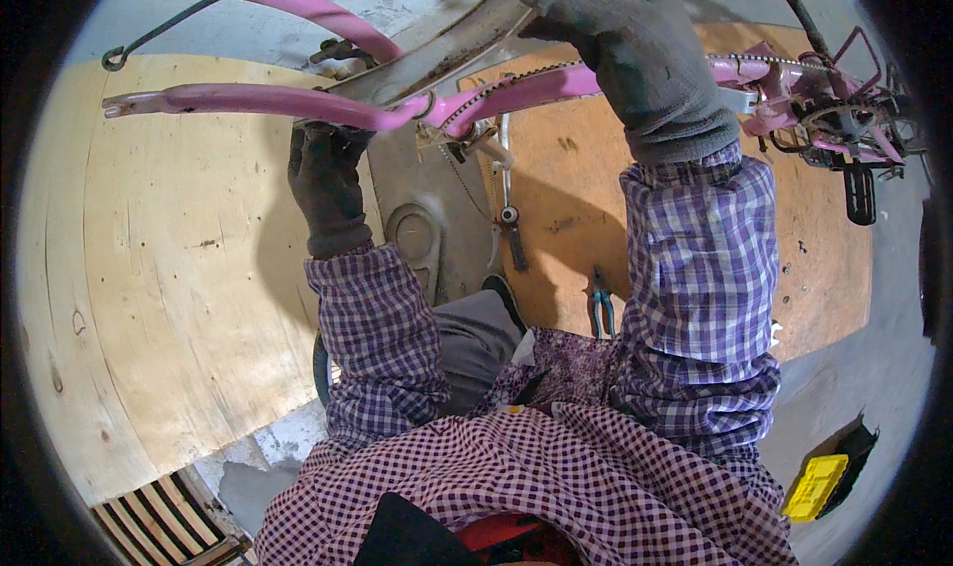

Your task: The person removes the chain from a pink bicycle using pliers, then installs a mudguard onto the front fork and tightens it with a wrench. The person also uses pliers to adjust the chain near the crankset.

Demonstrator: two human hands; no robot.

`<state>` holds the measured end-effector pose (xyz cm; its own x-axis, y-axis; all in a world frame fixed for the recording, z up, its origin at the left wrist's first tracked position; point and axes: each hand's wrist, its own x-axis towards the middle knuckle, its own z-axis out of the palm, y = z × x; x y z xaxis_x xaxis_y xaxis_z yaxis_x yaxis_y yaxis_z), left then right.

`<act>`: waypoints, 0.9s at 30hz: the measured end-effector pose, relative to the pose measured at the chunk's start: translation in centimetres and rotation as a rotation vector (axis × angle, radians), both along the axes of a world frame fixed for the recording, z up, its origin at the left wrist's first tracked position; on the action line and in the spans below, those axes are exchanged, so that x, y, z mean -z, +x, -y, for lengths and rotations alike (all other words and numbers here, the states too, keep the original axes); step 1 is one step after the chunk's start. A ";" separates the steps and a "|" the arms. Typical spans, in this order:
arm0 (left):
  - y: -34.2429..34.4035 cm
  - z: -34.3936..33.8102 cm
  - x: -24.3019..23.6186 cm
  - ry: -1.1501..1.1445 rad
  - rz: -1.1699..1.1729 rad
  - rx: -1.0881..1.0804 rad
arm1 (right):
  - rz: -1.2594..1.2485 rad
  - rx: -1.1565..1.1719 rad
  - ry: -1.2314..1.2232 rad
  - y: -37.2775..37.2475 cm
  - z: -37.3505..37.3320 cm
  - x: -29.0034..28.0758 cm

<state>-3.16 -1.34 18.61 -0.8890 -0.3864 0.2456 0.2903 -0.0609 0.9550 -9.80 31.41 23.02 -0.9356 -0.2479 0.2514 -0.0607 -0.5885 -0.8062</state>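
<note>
A pink bicycle frame [526,87] lies across the upper part of the view, its two arms with flat slotted ends pointing left. A bare chain runs along its tube. Between the arms sits a curved grey metal mudguard [452,55]. My right hand [625,50], in a dark grey glove, reaches over the tube and grips the mudguard's upper end. From below, my left hand [333,174], gloved too, presses against the underside of the near pink arm. Its fingers are bent together and partly hidden by the tube; what they pinch does not show.
A brake caliper [508,213] hangs from the frame. Blue-handled pliers [603,308] lie on the brown board [566,169]. A black pedal [860,194] juts out at right. Pale plywood [179,268] covers the left floor; a yellow case [816,487] lies lower right.
</note>
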 end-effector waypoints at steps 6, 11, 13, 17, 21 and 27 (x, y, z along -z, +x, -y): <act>0.1 0.3 0.2 0.052 -0.016 0.054 | -0.017 0.004 0.004 -0.2 0.5 0.1; 0.1 0.1 0.1 0.090 -0.042 0.100 | 0.063 0.010 0.060 0.0 0.1 -0.1; 0.0 0.2 0.2 0.069 -0.017 0.073 | 0.092 0.014 0.098 0.0 -0.1 -0.2; -0.1 0.7 0.5 0.053 -0.027 0.087 | 0.087 0.003 0.060 -0.3 0.0 0.4; -0.3 1.3 0.9 0.026 -0.041 0.066 | 0.017 -0.008 0.033 -0.6 0.1 1.4; -0.3 1.2 0.8 -0.153 -0.003 -0.005 | 0.074 -0.003 0.033 -0.1 0.3 0.8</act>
